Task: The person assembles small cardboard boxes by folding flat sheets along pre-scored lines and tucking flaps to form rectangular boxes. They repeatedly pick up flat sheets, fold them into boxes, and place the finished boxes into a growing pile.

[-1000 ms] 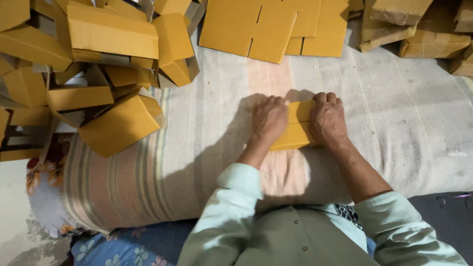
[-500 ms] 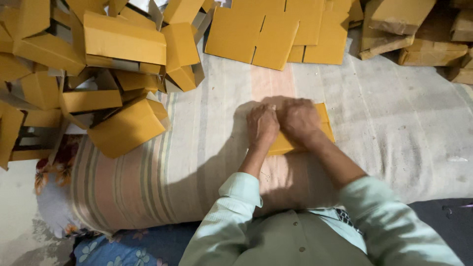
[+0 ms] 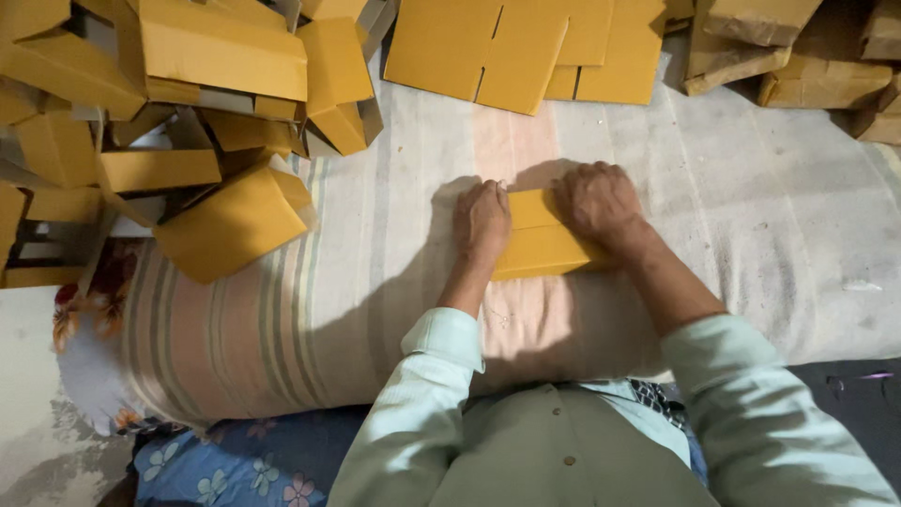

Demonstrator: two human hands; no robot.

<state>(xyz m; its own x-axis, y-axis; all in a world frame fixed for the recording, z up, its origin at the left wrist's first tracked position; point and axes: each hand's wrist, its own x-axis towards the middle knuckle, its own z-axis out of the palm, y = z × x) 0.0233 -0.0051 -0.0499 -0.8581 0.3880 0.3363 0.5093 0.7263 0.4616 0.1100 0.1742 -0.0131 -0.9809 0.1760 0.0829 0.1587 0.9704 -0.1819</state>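
many folded boxes [image 3: 225,221] beside hands [image 3: 540,211]

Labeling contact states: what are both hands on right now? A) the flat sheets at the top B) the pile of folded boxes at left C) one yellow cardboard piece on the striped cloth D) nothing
C: the left hand and right hand both press on one cardboard piece lying on the cloth, apart from the pile and the sheets.

Home box-making workshop: piled cardboard boxes [image 3: 225,66]
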